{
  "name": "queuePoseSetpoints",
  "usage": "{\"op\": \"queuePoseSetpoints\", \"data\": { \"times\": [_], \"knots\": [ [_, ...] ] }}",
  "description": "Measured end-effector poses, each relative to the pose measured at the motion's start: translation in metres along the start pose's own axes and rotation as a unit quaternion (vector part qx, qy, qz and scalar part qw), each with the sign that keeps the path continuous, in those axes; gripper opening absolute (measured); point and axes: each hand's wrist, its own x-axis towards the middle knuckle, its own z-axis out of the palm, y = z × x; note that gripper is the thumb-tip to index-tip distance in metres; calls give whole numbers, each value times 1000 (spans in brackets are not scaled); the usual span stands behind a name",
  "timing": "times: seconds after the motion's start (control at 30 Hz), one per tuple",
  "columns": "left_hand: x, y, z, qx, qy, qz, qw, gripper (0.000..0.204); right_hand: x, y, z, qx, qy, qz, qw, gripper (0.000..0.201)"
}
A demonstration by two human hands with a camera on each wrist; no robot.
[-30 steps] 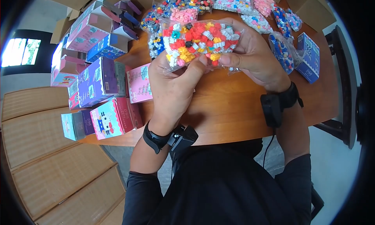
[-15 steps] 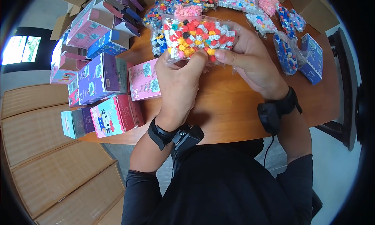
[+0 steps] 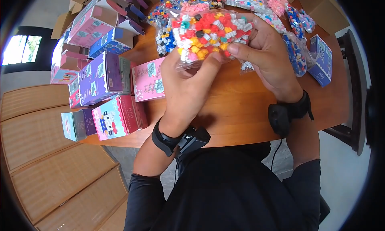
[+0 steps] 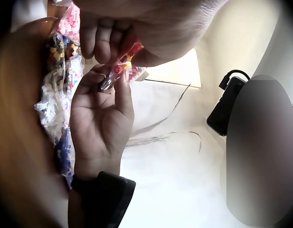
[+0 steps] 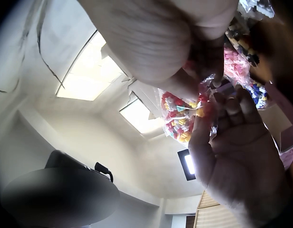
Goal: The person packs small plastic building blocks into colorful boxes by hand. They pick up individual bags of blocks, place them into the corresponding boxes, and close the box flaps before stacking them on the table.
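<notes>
A clear bag of red, white and yellow bricks [image 3: 208,34] is held up above the table between both hands. My left hand [image 3: 186,86] pinches its lower left part, thumb on the front and fingers behind. At the right end my right hand [image 3: 268,58] grips it, thumb near the lower edge and fingers behind the bag. In the right wrist view the same bag [image 5: 182,116] hangs between the left hand [image 5: 241,156] and the right hand [image 5: 156,42]. The left wrist view shows the bag [image 4: 127,61] nearly edge-on, partly covered by the fingers.
Several bags of bricks [image 3: 244,0] lie along the back of the wooden table [image 3: 236,110]. Opened and closed boxes [image 3: 98,76] stand at the left, with a pink box [image 3: 149,80] beside the left hand. A purple-blue box [image 3: 321,60] stands at the right; a cardboard box [image 3: 321,14] is behind.
The bag has tilted and moved slightly up and to the right over the last half second. Both hands have kept hold of it, and the right hand has shifted a little to the right.
</notes>
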Motion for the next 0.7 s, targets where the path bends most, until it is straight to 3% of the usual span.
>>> {"op": "queuePoseSetpoints", "data": {
  "times": [0.07,0.17,0.3,0.5,0.7],
  "knots": [
    [0,-2,-3,1,5,14,1000,19,-1,-2,5,-38,18,-2,999,53],
    [-2,1,0,-38,15,-27,999,17,-1,1,5,-3,9,-23,1000,54],
    [-2,3,-3,35,7,-35,999,20,-1,1,4,55,-30,-7,998,56],
    [-1,4,-5,31,12,-63,997,18,-2,1,7,50,-24,-10,998,57],
    [0,-4,-5,-51,-5,-29,998,18,-2,2,7,31,-14,-17,999,56]
  ]
}}
